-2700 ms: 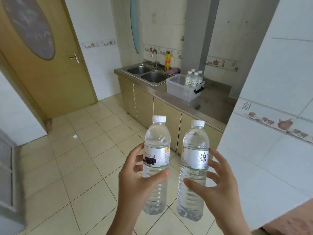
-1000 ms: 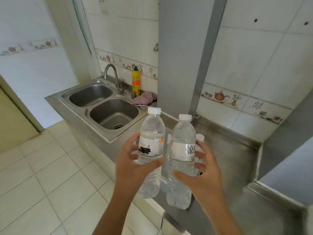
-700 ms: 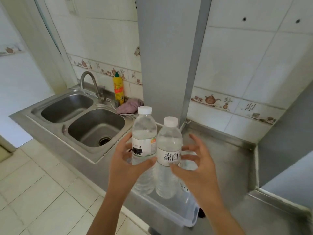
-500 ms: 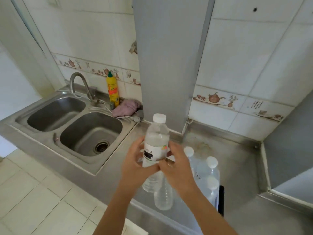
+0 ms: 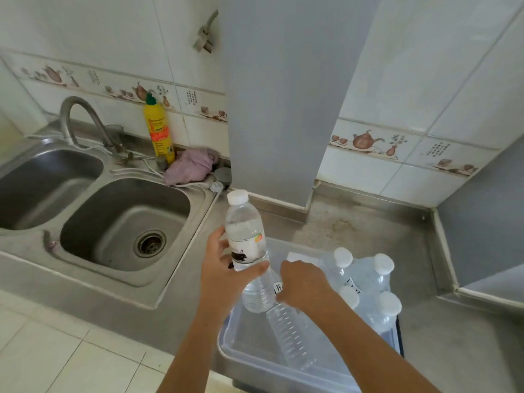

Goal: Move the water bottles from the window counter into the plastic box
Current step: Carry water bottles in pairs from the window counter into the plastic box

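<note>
Left hand (image 5: 224, 275) grips one water bottle (image 5: 248, 245) upright at the label, over the near-left part of the plastic box (image 5: 255, 361) on the desk (image 5: 453, 350). To its right, our right hand (image 5: 304, 283) wraps a second bottle (image 5: 292, 333), tilted, base down toward us inside the box. Four bottles (image 5: 368, 279) stand at the right end. We judge both go straight down.

Right hand (image 5: 303, 282) covers the upper part of the lower bottle (image 5: 292, 336) — cap unseen; plastic box (image 5: 241, 355) cut by bottom edge.
</note>
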A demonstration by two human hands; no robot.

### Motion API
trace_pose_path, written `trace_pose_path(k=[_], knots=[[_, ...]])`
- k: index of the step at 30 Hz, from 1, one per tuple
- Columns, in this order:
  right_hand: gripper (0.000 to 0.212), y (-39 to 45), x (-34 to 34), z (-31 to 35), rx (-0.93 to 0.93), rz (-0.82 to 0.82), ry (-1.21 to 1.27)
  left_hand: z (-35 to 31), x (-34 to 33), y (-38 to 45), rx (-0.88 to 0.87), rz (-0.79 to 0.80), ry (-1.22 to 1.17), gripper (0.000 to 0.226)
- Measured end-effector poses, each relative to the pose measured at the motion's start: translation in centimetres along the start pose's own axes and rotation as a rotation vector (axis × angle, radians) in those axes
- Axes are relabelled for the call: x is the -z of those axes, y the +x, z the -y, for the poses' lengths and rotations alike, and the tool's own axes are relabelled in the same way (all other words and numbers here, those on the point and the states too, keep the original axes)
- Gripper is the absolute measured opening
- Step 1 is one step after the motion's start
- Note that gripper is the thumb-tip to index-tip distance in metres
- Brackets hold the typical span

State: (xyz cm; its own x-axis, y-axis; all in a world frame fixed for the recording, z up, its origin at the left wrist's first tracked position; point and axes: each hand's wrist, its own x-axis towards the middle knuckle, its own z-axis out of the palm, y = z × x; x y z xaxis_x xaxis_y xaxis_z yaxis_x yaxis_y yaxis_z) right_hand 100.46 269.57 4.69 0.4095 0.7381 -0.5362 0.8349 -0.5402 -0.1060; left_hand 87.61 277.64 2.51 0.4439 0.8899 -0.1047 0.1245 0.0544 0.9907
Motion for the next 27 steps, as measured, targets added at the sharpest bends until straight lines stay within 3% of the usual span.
trace_pose_path(k=[6,12,15,20,27], knots=[[0.076,4.3,-5.6,1.5,-0.186,0.059,0.132,-0.2,0.6,0.1,-0.009,0.061,-0.013,0.092],[0.053,5.2,-8.3,1.6,-0.224,-0.030,0.357,0.2,0.0,-0.6,-0.042,0.133,0.078,0.088],[0.053,4.9,-8.6,1.8,-0.246,-0.135,0.408,0.2,0.0,-0.6,-0.051,0.131,0.067,0.089],[0.086,2.2,-7.7,1.4,-0.245,-0.279,0.600,-0.4,0.4,-0.4,-0.049,0.094,-0.007,0.088],[0.097,-0.4,-6.7,2.0,-0.247,-0.661,1.032,-2.1,1.0,1.1,-0.052,0.068,-0.154,0.084]])
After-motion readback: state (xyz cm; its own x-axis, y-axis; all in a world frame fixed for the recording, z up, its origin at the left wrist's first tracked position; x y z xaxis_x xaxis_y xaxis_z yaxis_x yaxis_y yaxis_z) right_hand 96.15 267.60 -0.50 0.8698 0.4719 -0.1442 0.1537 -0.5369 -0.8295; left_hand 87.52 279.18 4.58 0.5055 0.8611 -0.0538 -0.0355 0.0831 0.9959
